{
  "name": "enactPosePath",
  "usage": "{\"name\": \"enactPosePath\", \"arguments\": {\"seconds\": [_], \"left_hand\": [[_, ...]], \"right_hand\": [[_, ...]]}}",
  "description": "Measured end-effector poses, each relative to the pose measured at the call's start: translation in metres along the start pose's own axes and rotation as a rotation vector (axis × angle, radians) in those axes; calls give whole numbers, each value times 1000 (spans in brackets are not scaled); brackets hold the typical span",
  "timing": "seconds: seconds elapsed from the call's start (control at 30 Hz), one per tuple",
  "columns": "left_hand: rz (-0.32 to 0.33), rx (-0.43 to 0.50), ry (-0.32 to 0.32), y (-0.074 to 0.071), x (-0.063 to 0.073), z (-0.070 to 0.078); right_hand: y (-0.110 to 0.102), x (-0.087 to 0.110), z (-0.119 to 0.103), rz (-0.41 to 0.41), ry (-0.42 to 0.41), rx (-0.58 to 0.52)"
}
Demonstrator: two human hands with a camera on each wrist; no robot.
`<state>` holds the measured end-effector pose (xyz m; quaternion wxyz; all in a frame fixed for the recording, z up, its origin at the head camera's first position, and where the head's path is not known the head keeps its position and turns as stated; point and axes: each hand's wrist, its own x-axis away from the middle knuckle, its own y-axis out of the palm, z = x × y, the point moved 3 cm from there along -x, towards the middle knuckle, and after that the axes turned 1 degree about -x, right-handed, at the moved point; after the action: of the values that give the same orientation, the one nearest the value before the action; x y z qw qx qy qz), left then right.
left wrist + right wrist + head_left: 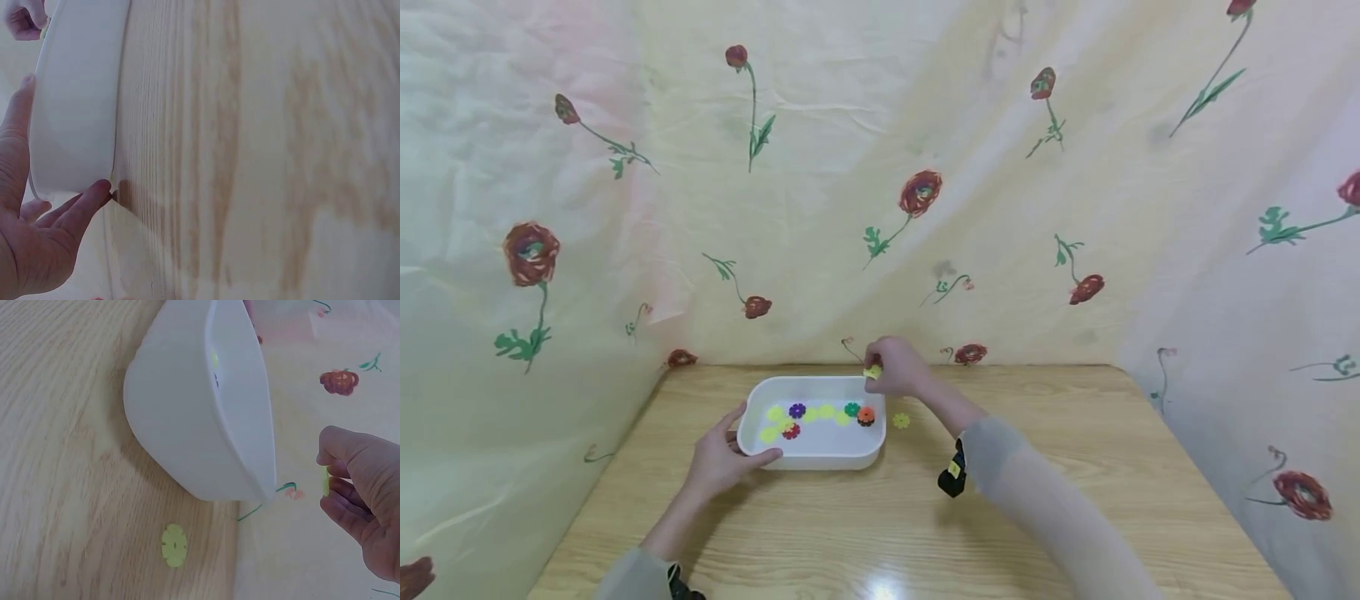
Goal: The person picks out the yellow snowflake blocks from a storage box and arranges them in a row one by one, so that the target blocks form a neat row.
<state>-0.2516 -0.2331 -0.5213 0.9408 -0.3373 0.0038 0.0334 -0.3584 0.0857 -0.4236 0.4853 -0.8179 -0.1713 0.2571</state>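
A white plastic tray stands on the table with several flower-shaped plastic pieces in it, yellow, purple, green, red and orange. My left hand holds the tray's left end, thumb at the front rim and fingers spread along the outer wall. Above the tray's back right corner, my right hand pinches a yellow flower-shaped piece between thumb and fingers. Another yellow flower-shaped piece lies flat on the wood just right of the tray.
The wooden table ends at the back against a cream cloth printed with red flowers, which also hangs along both sides. A black wrist strap hangs below the right sleeve.
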Motion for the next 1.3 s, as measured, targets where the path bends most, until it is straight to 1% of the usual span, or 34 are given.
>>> {"name": "enactPosePath", "arguments": {"seconds": [0.07,0.23,0.4,0.57,0.73,0.93,1.07,1.17,1.3], "left_hand": [[-4,3,9,-1,0,0],[-8,18,7,-2,1,0],[-11,21,5,-1,1,0],[-19,14,0,-1,1,-1],[-17,16,1,-3,2,1],[-21,6,-2,-3,1,1],[-21,8,-6,-2,1,1],[-19,12,-2,-2,0,-1],[-16,23,3,-2,0,-2]], "right_hand": [[-2,1,4,2,7,3],[-6,5,15,-10,36,2],[-13,17,27,-11,40,9],[-14,29,41,-13,45,20],[-15,36,50,-28,49,28],[-15,44,56,-49,45,32],[-13,50,59,-68,61,23],[-11,54,62,-71,71,18],[-6,59,65,-63,65,-10]]}}
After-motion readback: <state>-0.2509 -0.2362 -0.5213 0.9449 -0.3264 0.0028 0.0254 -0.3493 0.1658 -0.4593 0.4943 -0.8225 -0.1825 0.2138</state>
